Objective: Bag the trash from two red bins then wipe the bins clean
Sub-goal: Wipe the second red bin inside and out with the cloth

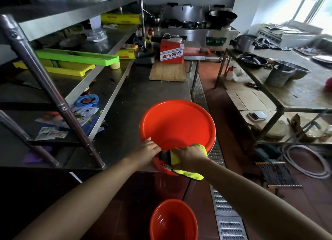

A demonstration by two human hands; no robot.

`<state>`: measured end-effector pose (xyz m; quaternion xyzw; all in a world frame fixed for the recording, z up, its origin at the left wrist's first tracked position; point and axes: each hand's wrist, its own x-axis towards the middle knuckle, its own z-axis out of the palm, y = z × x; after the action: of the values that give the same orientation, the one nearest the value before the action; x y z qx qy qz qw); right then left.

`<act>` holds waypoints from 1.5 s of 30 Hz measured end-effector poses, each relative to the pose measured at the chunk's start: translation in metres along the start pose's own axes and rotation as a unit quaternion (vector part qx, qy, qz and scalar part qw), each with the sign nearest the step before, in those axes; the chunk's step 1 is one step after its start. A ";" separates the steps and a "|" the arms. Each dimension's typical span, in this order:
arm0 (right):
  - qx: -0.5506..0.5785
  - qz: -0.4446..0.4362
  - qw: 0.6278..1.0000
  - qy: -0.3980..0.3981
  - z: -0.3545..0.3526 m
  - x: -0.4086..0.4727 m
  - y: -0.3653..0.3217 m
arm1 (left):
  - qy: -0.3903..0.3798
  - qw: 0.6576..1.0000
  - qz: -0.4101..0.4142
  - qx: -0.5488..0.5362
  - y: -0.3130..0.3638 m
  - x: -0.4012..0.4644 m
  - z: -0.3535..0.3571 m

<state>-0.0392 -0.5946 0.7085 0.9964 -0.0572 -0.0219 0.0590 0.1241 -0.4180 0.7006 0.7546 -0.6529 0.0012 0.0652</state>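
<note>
Our left hand [150, 148] grips the near rim of the red bin [177, 124]. Our right hand [188, 157] clutches a yellow cloth [192, 174] against that rim. The bin sits tilted at the steel table [125, 99] edge. A second red bin [173, 221] stands on the floor [233, 132] below.

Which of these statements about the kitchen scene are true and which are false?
1. The right hand holds a yellow cloth. True.
2. The left hand grips a knife. False: it holds the rim of the upper bin.
3. The upper bin is full of trash. False: its inside looks empty.
4. A second bin sits lower down, near the floor. True.
5. The cutting board lies beyond the upper bin. True.
</note>
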 end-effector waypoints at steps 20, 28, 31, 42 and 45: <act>-0.034 -0.115 0.976 0.181 0.028 -0.027 0.044 | -0.054 0.997 0.026 0.039 0.016 -0.005 -0.013; -0.071 -0.153 0.972 0.161 0.017 -0.029 0.080 | -0.086 0.990 0.026 0.106 -0.026 -0.014 -0.025; -0.097 -0.155 0.973 0.144 0.016 -0.031 0.070 | -0.093 0.991 0.035 0.088 0.011 -0.005 -0.011; -0.046 -0.170 0.970 0.165 0.009 -0.023 0.073 | -0.064 0.993 -0.029 0.090 -0.012 -0.010 -0.017; -0.051 -0.181 0.971 0.147 0.003 -0.020 0.089 | -0.093 0.989 -0.050 0.108 -0.026 -0.008 -0.023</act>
<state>-0.0693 -0.6804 0.7173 0.9782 0.1343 0.1122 0.1121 0.1502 -0.4038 0.7197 0.7860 -0.6134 -0.0018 -0.0774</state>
